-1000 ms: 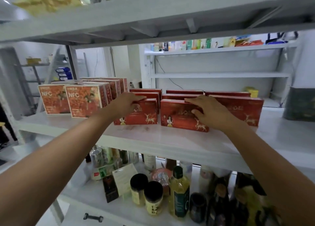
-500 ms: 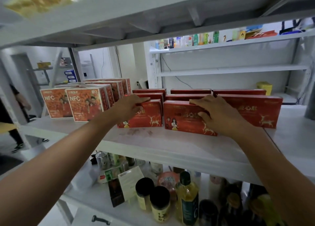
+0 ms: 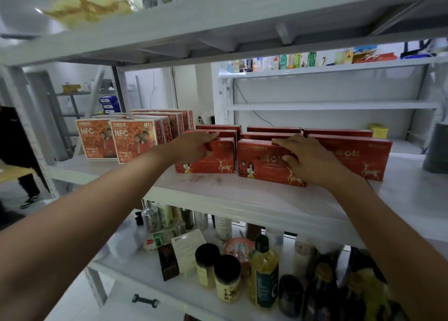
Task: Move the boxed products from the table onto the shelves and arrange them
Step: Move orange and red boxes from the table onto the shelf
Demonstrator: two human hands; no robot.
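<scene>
Red boxes with a gold deer print stand in rows on the white middle shelf (image 3: 242,199). My left hand (image 3: 191,146) grips the top left corner of the front left red box (image 3: 218,160). My right hand (image 3: 308,160) lies over the top and face of the front middle red box (image 3: 259,163), fingers curled on its upper edge. A third front red box (image 3: 363,156) stands to the right, touching the middle one. More red boxes (image 3: 274,129) line up behind. Orange NFC boxes (image 3: 133,139) stand in rows at the shelf's left.
Below, a lower shelf holds jars (image 3: 226,279), an oil bottle (image 3: 263,272) and other bottles. An upper shelf (image 3: 218,13) hangs close overhead with a yellow packet (image 3: 89,7). A grey container (image 3: 436,148) stands at the far right. A person's legs (image 3: 26,185) show at left.
The camera has shifted slightly, and both hands stay on the same two front red boxes. My left hand's fingers have curled lower over its box's corner.
</scene>
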